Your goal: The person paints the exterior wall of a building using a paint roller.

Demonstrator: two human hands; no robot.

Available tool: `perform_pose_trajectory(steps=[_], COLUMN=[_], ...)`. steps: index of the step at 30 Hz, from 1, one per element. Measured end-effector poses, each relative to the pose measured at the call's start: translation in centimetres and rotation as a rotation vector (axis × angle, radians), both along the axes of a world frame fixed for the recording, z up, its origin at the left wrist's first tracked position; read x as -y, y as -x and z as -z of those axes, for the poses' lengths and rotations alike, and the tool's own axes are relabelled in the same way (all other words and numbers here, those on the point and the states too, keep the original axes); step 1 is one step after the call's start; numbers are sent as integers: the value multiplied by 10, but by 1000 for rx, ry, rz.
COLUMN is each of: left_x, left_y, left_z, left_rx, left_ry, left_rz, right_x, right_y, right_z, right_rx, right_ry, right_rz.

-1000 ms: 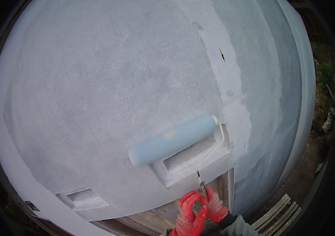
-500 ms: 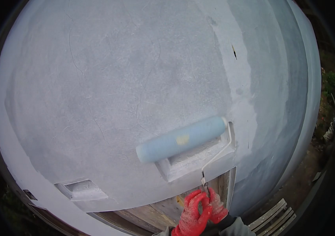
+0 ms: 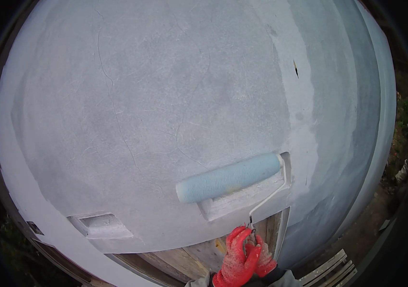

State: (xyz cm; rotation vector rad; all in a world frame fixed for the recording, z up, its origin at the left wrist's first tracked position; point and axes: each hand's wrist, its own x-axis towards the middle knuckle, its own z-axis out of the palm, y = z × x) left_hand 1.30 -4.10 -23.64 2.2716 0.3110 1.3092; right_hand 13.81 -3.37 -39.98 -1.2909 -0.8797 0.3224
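Red, pale-dusted gloves cover both hands, which meet at the lower middle of the view. The left hand (image 3: 236, 260) has its fingers curled narrowly around the handle (image 3: 254, 232) of a roller (image 3: 230, 178); the right hand (image 3: 265, 260), just beside it and partly hidden, has a narrow grip on the same handle. From there a bent white wire frame (image 3: 267, 198) rises to the roller's right end. Its light-blue sleeve slants up to the right across the grey-white wall (image 3: 141, 95), covering the upper part of a recess (image 3: 223, 204); how firmly it presses cannot be told. A smaller recess (image 3: 106, 226) sits well apart at lower left. Thin cracks run down the wall, and a dark slit (image 3: 296, 69) marks a paler strip (image 3: 304, 107) at upper right. Below the wall are wooden boards (image 3: 180, 262); at lower right, pale slats (image 3: 323, 269).
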Motion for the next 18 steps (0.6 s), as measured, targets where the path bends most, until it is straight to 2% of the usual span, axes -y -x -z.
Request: perform_pose_trajectory(steps=[2,3,5,6,8,9,11,14,15,16,18], left_x=[-1,-1,0,-2,-8,-9,-12,-14,-15,-20,-31], left_y=[-7,-10,-16,-17,-24,-26,-33,-43,-50,-53,-60], left_z=[-1,-6,-18,-16,-8,-3,5,1,-6,-16,-43], left_rx=[-3,-2,103,104,77,84,99,-16,60,65,225], left_ry=[-50,-50,50,45,237,230,422,522,356,340,845], left_rz=[-5,-2,74,76,96,96,132,209,147,153,442], right_x=[16,16,20,21,22,25,35,39,41,42,50], right_y=[5,-3,-8,-7,-5,-1,11,17,18,18,20], right_z=[-64,-85,-142,-141,-133,-121,-85,-84,-88,-93,-111], right_rx=[0,254,304,304,147,154,141,165,203,243,292], right_ry=[-41,6,44,40,22,15,56,137,202,263,303], right_rz=[43,133,154,157,-11,-11,-39,-4,51,110,180])
